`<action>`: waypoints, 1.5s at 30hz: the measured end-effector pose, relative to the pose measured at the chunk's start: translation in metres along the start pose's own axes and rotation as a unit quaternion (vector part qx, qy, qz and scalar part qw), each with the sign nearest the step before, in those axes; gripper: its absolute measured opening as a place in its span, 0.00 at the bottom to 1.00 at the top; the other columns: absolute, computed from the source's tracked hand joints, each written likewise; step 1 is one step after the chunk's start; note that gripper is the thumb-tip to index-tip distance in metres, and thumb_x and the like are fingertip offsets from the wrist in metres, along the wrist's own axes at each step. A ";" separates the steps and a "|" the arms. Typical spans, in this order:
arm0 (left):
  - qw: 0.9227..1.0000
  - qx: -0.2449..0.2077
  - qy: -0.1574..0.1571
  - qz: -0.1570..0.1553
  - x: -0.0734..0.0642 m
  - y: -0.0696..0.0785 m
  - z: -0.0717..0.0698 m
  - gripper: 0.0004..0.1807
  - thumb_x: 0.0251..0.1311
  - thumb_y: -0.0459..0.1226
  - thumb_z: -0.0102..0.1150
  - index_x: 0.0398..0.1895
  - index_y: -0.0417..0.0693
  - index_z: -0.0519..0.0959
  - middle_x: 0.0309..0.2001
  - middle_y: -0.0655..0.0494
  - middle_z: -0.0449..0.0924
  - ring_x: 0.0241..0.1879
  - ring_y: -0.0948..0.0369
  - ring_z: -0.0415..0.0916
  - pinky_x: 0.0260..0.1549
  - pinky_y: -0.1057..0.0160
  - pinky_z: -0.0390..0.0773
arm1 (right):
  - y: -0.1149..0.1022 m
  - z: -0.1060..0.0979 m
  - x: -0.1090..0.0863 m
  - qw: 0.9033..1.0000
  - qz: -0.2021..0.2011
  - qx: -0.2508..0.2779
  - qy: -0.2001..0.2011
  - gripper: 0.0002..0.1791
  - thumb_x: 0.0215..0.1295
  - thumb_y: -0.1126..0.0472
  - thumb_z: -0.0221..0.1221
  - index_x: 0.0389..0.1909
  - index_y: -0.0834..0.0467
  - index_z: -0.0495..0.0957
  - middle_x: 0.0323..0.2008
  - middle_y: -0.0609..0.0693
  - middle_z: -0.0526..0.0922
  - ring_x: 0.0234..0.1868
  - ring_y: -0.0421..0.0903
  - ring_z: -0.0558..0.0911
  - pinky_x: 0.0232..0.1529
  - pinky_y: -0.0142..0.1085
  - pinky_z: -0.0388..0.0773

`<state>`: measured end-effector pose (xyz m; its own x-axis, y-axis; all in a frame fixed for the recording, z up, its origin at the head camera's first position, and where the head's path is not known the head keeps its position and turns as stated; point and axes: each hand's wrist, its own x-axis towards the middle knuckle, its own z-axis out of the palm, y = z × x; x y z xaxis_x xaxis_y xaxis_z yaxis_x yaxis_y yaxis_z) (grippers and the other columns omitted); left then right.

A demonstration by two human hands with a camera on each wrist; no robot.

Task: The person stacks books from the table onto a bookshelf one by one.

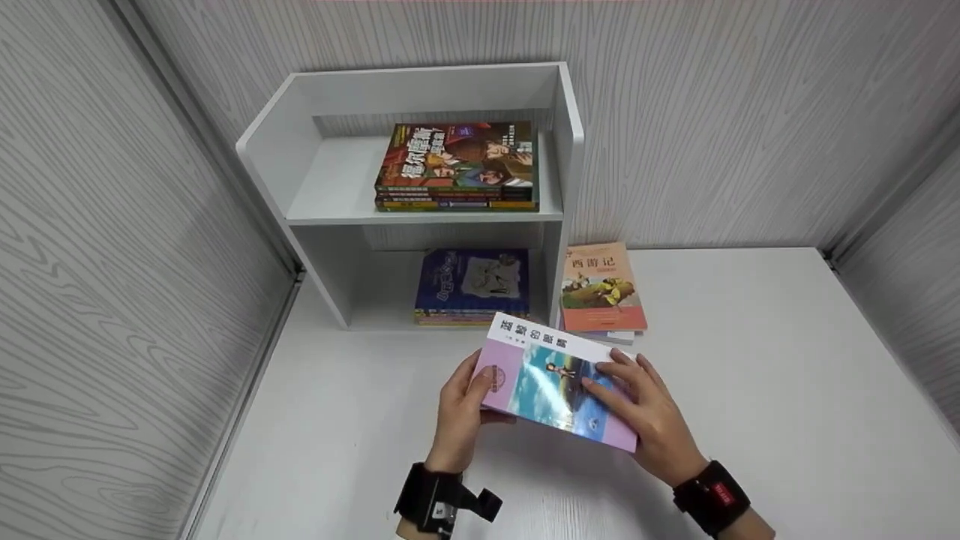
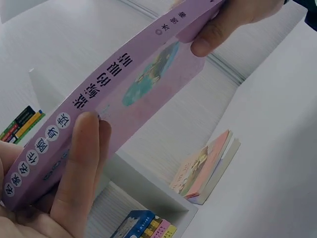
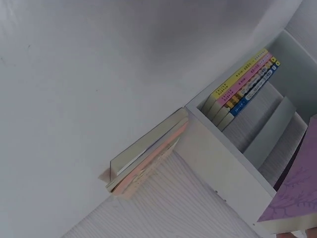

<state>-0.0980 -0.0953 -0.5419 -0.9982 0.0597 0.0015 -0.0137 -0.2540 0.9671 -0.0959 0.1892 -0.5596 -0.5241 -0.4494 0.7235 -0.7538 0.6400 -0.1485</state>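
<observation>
A pink book (image 1: 536,379) with a blue seaside picture on its cover is held tilted above the table, in front of the shelf. My left hand (image 1: 459,416) grips its left end, thumb on the cover and fingers beneath. At the right end, my right hand (image 1: 654,421) has its fingers spread over the cover. The left wrist view shows the right thumb (image 2: 204,45) against the back cover, so the book is pinched there. The lilac spine (image 2: 111,74) with black characters faces that camera. Only a purple corner of the book (image 3: 294,188) appears in the right wrist view.
A white two-tier shelf (image 1: 571,150) stands against the back wall. Comic-style books (image 1: 457,161) are stacked on its upper tier, blue-covered books (image 1: 472,281) on the lower. Right beside the shelf, an orange book (image 1: 604,289) tops a small pile on the white table (image 1: 735,360).
</observation>
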 end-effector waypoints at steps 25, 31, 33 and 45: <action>0.990 -0.005 0.125 0.059 -0.009 -0.020 -0.027 0.29 0.82 0.37 0.44 0.81 0.43 0.59 0.55 0.39 0.73 0.42 0.52 0.78 0.31 0.53 0.87 | -0.036 0.037 0.028 0.824 0.422 0.377 0.013 0.30 0.86 0.62 0.40 0.83 0.61 0.48 0.81 0.60 0.55 0.81 0.56 0.56 0.76 0.49 0.57; 0.980 0.054 0.180 0.061 -0.005 -0.035 -0.033 0.27 0.82 0.39 0.47 0.79 0.44 0.61 0.59 0.41 0.74 0.43 0.54 0.77 0.32 0.52 0.86 | -0.036 0.059 0.020 0.851 0.395 0.345 -0.033 0.36 0.84 0.59 0.48 0.83 0.65 0.44 0.82 0.62 0.48 0.81 0.59 0.51 0.77 0.52 0.53; 0.977 0.075 0.190 0.063 -0.002 -0.039 -0.036 0.27 0.82 0.39 0.48 0.79 0.44 0.62 0.62 0.41 0.75 0.46 0.54 0.76 0.36 0.57 0.85 | -0.036 0.065 0.019 0.853 0.397 0.333 -0.058 0.45 0.80 0.54 0.56 0.83 0.65 0.41 0.82 0.63 0.47 0.81 0.60 0.50 0.78 0.54 0.51; 0.965 0.199 0.147 0.092 0.037 -0.037 -0.076 0.36 0.76 0.40 0.58 0.81 0.42 0.59 0.78 0.43 0.62 0.78 0.45 0.59 0.75 0.44 0.59 | -0.009 0.098 0.044 0.887 0.338 0.277 -0.145 0.70 0.57 0.52 0.77 0.84 0.60 0.32 0.84 0.58 0.40 0.82 0.57 0.48 0.80 0.52 0.49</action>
<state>-0.1384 -0.1566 -0.5973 -0.9556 -0.2422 0.1677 0.1312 0.1598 0.9784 -0.1513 0.1025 -0.5923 -0.9505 -0.2723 0.1496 -0.2643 0.4557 -0.8500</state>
